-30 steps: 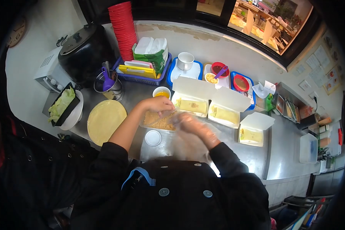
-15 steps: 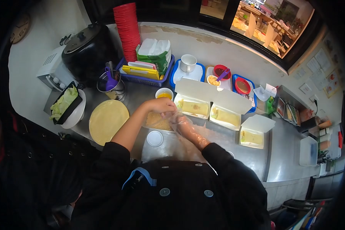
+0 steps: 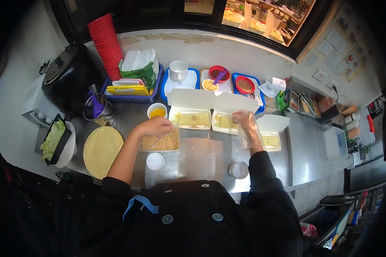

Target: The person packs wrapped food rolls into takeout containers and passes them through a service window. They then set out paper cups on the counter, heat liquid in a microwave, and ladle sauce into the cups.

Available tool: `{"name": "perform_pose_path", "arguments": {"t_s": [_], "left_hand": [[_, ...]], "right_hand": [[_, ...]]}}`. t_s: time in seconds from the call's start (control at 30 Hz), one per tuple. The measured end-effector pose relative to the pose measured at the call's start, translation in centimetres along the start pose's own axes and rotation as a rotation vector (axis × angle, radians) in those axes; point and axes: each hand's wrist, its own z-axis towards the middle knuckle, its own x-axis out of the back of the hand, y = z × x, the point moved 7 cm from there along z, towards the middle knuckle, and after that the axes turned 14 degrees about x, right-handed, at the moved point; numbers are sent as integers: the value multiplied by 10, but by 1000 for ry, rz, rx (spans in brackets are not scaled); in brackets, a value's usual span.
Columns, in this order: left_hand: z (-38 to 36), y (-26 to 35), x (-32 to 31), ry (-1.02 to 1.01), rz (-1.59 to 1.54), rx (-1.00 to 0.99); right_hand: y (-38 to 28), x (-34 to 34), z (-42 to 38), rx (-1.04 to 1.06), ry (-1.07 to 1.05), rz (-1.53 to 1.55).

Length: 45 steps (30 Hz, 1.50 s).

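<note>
Over the tray of crumbs on the bench, the left hand hangs with its fingers curled in, nearly together; whether they pinch anything cannot be told. The right hand, in a loose clear glove, reaches across the right end of the middle box, fingers slightly bent beside the pale wrap; their grip or contact is unclear.

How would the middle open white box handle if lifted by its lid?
The box is probably light and a bit bendy: its walls look thin, like card. The raised lid stands up along the back edge, so it may fold or swing there. The pale wrap inside shows no fastening, so it could slide if the box tilts.
</note>
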Motion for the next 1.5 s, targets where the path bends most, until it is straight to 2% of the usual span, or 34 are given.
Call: {"name": "perform_pose_path", "arguments": {"t_s": [0.07,0.1,0.13,0.2,0.3,0.4,0.43,0.47,0.5,0.53,0.6,0.7,0.73,0.77,0.83,0.87,0.9,0.93,1.0,1.13,1.17,1.2,1.23,1.3,1.33,1.4,1.43,1.47,1.5], "left_hand": [[-1,1,0,3,1,1],[-2,2,0,7,-1,4],[-2,3,0,7,-2,4],[-3,3,-1,10,-2,-1],[-4,4,-1,15,1,2],[-8,7,1,72,-48,-46],[-7,7,2,73,-48,-46],[-6,6,1,64,-44,-42],[-5,5,1,54,-40,-37],[-4,4,1,53,-41,-35],[-3,3,1,51,-51,-38],[-4,2,3,43,-87,-42],[-3,1,5,49,-90,-30],[-1,-1,5,33,-72,-15],[0,-3,4,20,-52,1],[1,-3,4,12,-34,-4],[2,-3,4,4,-16,-9],[2,-4,3,11,-18,-7],[1,-4,0,21,-55,-29],[0,-2,-2,46,-29,-38],[0,-2,-1,56,-13,-40],[-1,-1,-1,63,6,-41],[-3,-1,0,63,9,-43],[-4,0,0,45,-25,-42],[-2,0,0,45,-41,-50],[-1,1,1,68,-68,-74],[-7,7,2,98,-81,-82],[-7,8,0,94,-74,-63],[-6,7,-2,95,-66,-40]], "right_hand": [[17,12,6,-3,-206,-390],[48,13,19,115,-358,-719],[49,12,19,115,-358,-720],[40,18,19,76,-160,-766],[21,16,21,-29,-123,-862],[22,18,23,39,-17,-956],[52,23,27,39,-17,-956],[80,22,32,195,-79,-902],[70,13,32,345,-148,-842],[73,19,28,260,-152,-775],[-5,13,10,88,-143,-649],[-57,-52,-4,58,-336,-268],[-71,-88,-14,251,-438,-270],[-93,-127,-30,179,-578,-274],[-85,-203,-66,541,-673,-46],[-83,-234,-82,767,-649,-289],[-68,-266,-90,796,-816,-521],[-77,-273,-92,803,-818,-518],[-95,-288,-104,964,-961,-890],[-93,-282,-106,1023,-1023,-879],[-95,-280,-99,1026,-861,-697],[-93,-275,-93,1017,-697,-517],[-83,-278,-97,1016,-694,-520],[-66,-248,-84,530,-296,64],[-69,-236,-80,522,-274,41],[-82,-212,-78,-113,-455,-20],[-40,-222,-82,-281,-317,513],[-35,-202,-86,-288,-276,499],[-48,-183,-87,-190,-214,810]]}}
